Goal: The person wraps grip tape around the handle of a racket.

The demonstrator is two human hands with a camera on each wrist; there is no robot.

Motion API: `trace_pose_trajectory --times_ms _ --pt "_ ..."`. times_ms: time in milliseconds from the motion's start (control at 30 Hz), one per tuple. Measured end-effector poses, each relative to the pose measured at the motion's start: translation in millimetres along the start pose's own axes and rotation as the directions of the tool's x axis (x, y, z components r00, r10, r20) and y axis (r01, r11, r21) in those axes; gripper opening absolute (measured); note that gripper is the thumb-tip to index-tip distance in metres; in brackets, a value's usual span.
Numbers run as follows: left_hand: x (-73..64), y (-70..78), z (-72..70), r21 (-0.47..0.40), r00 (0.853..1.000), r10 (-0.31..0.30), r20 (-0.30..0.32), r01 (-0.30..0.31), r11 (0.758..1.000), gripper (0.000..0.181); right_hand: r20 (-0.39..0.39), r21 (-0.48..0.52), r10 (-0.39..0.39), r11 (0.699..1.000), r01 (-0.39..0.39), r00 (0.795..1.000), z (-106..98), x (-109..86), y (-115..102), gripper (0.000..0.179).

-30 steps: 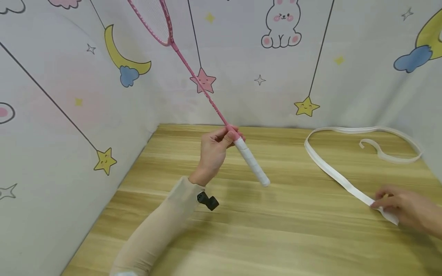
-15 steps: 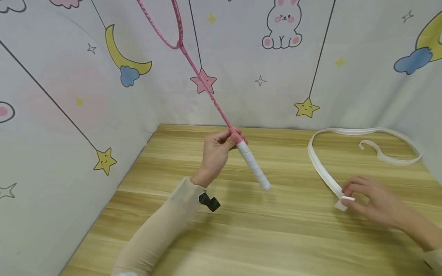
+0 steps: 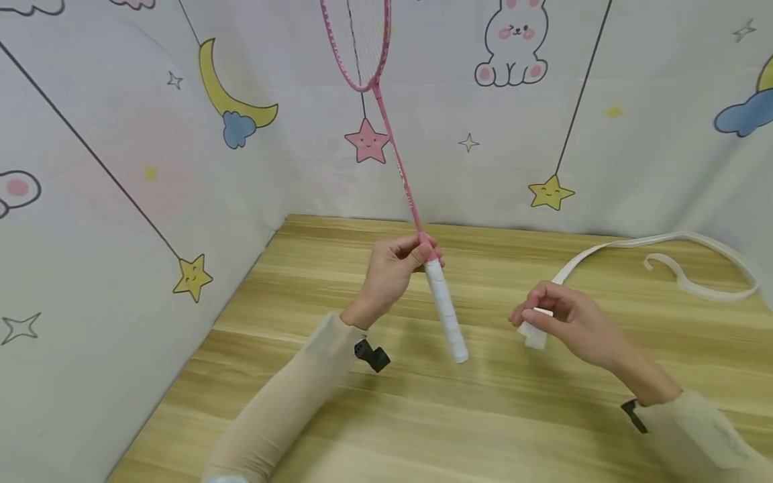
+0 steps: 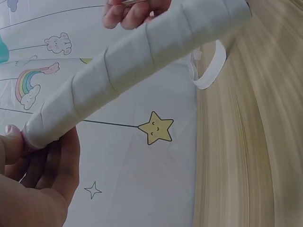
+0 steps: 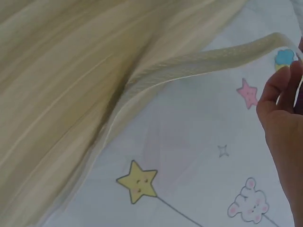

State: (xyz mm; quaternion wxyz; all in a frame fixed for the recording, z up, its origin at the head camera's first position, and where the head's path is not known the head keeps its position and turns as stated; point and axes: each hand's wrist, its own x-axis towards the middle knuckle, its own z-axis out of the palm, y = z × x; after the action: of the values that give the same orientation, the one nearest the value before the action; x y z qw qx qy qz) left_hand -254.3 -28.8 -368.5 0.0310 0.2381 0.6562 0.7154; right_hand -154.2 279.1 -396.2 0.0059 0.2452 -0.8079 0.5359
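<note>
Above the left hand (image 3: 389, 275): pink racket (image 3: 406, 181), tipped a little, its strings up high.
Left hand: fingers and thumb hold the pink bit just over the white handle (image 3: 445, 310), maybe so all the handle sticks out free.
Right hand (image 3: 580, 329): fingers and thumb pinch the end of the white strip (image 3: 535, 337), likely so it won't slip.
Behind the right hand: the rest of the strip curls loose on the table (image 3: 459, 429).
Between the hands: the handle, not touching the strip.

Racket (image 3: 441, 295) left, strip (image 3: 646, 240) right — backdrop (image 3: 453, 181) behind both.
</note>
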Motion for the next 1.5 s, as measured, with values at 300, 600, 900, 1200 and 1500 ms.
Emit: trace_pose_trajectory --times_ms 300,600,900,1200,1500 --pt "-0.7 -0.5 6.0 0.066 0.989 -0.06 0.137 0.052 0.996 0.026 0.008 0.155 0.043 0.987 -0.044 0.999 29.2 39.1 -20.3 0.011" --pt "0.4 -5.5 12.2 0.087 0.984 -0.04 0.173 0.026 0.996 0.024 0.055 0.443 0.037 0.895 -0.058 0.998 38.7 58.8 -29.5 0.037" --pt "-0.5 -8.0 14.1 0.126 0.983 -0.055 0.174 0.034 0.991 0.023 0.062 0.453 0.086 0.885 -0.104 0.994 43.9 65.7 -29.2 0.025" --pt "-1.1 -11.4 11.0 0.136 0.984 -0.058 0.17 0.035 0.99 0.024 -0.001 0.208 0.145 0.968 -0.141 0.989 55.8 72.6 -31.0 0.009" --pt "-2.2 -9.3 8.3 0.152 0.982 -0.057 0.179 0.03 0.988 0.02 -0.091 0.071 0.174 0.983 -0.168 0.98 64.5 79.8 -33.6 0.015"
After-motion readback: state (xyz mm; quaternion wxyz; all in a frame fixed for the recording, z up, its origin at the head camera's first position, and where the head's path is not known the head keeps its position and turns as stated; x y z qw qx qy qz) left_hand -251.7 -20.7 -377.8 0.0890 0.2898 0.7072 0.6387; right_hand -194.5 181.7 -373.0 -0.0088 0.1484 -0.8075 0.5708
